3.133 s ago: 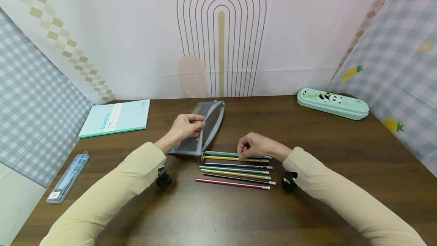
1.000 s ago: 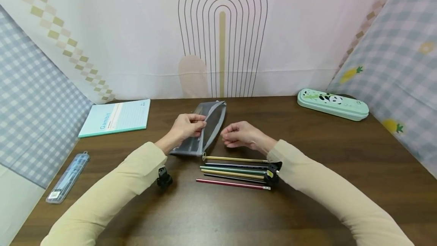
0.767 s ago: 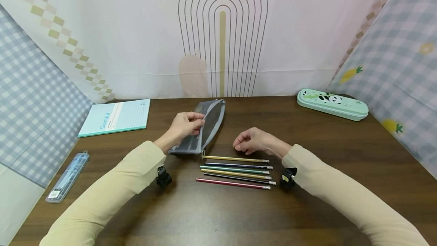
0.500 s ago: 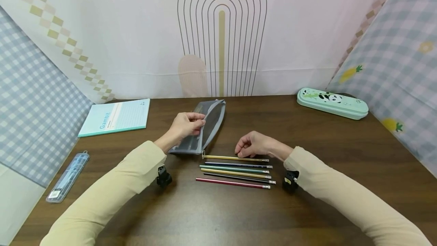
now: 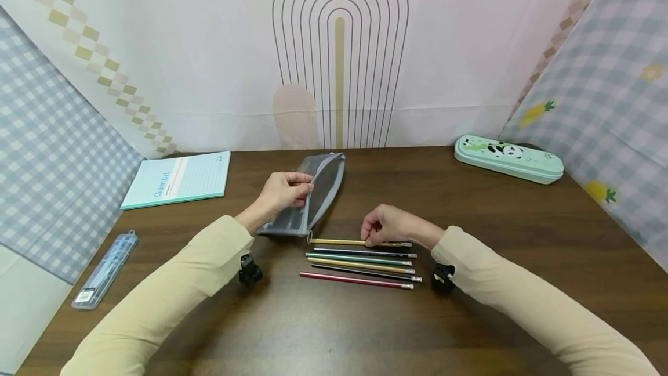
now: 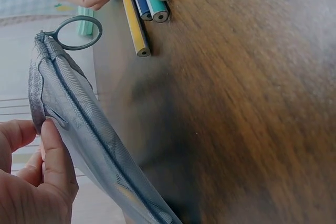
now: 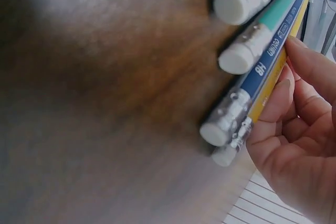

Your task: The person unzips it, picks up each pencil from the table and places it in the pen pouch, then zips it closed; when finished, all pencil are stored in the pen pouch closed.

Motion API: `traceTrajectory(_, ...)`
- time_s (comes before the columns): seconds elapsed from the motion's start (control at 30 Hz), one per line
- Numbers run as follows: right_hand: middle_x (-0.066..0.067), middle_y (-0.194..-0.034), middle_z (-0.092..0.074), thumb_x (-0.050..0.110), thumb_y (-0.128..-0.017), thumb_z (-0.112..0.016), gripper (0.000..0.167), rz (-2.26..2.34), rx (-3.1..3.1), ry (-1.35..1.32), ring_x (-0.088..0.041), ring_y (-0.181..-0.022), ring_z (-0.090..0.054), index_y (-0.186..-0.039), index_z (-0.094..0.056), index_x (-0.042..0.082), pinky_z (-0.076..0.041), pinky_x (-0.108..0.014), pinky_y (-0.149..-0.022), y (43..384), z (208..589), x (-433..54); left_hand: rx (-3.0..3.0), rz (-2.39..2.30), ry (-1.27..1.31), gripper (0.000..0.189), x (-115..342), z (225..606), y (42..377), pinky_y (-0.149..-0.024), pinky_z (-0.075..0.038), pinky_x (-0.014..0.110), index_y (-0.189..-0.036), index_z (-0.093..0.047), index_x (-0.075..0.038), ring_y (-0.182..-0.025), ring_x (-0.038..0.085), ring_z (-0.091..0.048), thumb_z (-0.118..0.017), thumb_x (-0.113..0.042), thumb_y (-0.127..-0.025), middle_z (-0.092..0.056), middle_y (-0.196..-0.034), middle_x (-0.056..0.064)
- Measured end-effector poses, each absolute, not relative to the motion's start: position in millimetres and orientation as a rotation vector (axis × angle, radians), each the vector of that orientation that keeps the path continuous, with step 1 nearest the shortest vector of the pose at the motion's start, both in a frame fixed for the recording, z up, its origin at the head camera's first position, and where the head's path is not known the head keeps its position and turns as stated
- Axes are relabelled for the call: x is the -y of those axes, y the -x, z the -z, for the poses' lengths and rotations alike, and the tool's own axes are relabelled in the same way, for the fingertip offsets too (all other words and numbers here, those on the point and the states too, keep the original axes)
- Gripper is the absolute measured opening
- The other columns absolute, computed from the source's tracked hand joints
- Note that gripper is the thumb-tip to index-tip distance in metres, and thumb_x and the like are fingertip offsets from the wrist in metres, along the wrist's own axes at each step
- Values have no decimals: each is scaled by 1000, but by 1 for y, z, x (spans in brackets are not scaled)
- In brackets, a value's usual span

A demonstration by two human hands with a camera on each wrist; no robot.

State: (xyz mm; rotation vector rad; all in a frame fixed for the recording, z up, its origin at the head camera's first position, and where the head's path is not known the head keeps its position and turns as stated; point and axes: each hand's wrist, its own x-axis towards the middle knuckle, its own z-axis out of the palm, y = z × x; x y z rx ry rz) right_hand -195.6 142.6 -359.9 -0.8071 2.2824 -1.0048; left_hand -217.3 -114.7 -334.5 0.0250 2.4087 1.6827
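Thumb and fingers of my left hand (image 5: pixel 284 193) pinch the zip edge of a grey mesh pencil pouch (image 5: pixel 287 222), holding its mouth open toward the right. A metal ring (image 6: pixel 79 33) hangs at the near end of the zip. My right hand (image 5: pixel 388 225) pinches the rearmost yellow pencil (image 5: pixel 334 241) around its middle, thumb and fingertips on the shaft in the right wrist view. In front of it lie a dark blue pencil (image 5: pixel 360 253), a green pencil (image 5: pixel 355 258), a second yellow pencil (image 5: pixel 360 264), a black pencil (image 5: pixel 365 273) and a red pencil (image 5: pixel 355 280).
At the back left lies a light blue notebook (image 5: pixel 177 181), with a clear blue plastic case (image 5: pixel 106 268) nearer on the left. A mint panda pencil case (image 5: pixel 508 161) sits at the back right. Patterned cloth (image 5: pixel 209 45) borders the table (image 5: pixel 334 329).
A green pencil behind the yellow one has left the row. My right hand went with it to the pouch mouth, came back right and now pinches the yellow pencil. My left hand stayed put.
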Motion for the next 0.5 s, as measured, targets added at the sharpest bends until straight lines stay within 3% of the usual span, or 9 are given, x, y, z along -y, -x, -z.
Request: traceTrajectory(0.5, 4, -68, -56, 3, -86, -64, 9, 844, -2421, 1033, -4, -59, -44, -77, -63, 6, -40, -17, -53, 193, 358, -154, -2398, -1709, -19, 33, 115, 334, 217, -72, -57, 25, -120, -60, 5, -80, 7, -61, -61, -8, -90, -63, -116, 22)
